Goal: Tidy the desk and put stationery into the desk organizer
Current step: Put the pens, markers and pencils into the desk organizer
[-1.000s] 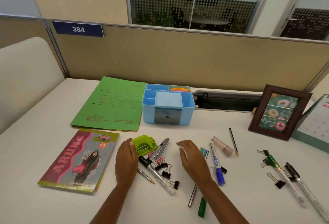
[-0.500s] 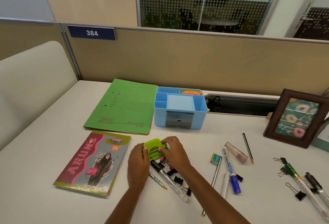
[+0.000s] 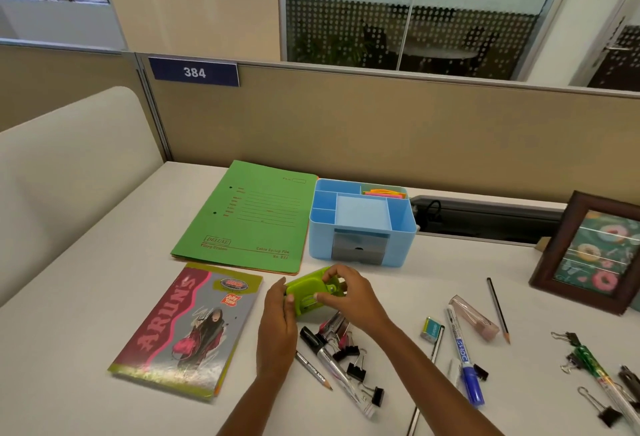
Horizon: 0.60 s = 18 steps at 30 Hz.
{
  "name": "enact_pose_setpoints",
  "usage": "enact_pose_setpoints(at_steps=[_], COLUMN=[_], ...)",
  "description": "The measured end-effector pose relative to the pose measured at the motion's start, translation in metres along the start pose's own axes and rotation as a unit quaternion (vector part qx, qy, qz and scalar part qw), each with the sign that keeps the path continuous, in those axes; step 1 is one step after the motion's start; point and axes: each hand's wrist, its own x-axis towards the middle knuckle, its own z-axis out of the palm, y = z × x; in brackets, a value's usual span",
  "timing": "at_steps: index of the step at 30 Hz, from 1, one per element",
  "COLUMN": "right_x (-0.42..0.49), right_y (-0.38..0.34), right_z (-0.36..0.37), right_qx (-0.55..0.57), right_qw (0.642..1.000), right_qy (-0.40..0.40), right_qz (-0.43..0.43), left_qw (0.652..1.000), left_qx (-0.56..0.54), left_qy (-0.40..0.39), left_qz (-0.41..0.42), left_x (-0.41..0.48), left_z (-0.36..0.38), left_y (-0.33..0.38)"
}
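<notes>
Both hands are up off the white desk [image 3: 86, 349], sharing one small lime-green hole punch [image 3: 306, 291]. The left hand [image 3: 277, 328] has its thumb and fingers closed on the punch's near left end; the right hand [image 3: 349, 297] pinches the far right end, fingers curled over the top. So each hand is clamped on the punch, which sits tilted in the air just in front of the blue desk organizer [image 3: 362, 224].

The organizer stands at the back of the desk, its grey drawer facing the person, with pink and orange sticky notes [image 3: 384, 193] in its rear right compartment; the other compartments look bare. Touching its left side lies a green file folder [image 3: 249, 217], and nearer the person a notebook with "ARUNS" on the cover [image 3: 187, 331].

Under the hands is a heap: a black-capped marker [image 3: 332, 363], a pencil [image 3: 313, 371] beside it, and several black binder clips [image 3: 358, 368]. To the right lie a small eraser [image 3: 431, 329], a blue-capped marker [image 3: 464, 356], a clear pinkish stapler [image 3: 474, 317] and another pencil [image 3: 498, 309]. Further right there is a green pen [image 3: 594, 366] among more clips. A wooden picture frame with doughnuts [image 3: 588, 255] leans at the far right
</notes>
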Motion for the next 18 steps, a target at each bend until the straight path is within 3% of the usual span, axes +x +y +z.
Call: enact_pose_setpoints(at_steps=[8,12,18], right_x=[0.011,0.038,0.103], right_y=[-0.023,-0.048,-0.061], right_z=[-0.036,-0.07,-0.109], right_qx=[-0.054,-0.072,-0.192], right_qw=[0.992,0.972,0.937], right_qy=[0.026,0.119,0.188], right_qz=[-0.108,-0.188,-0.222], left_qw=[0.998,0.977,0.974], left_qx=[0.045,0.2,0.223], left_qy=[-0.031,-0.064,-0.034], left_qz=[0.035,0.035,0.025], left_x=[0.004,0.006,0.01], left_z=[0.003,0.01,0.012], left_y=[-0.001,-0.008,-0.014])
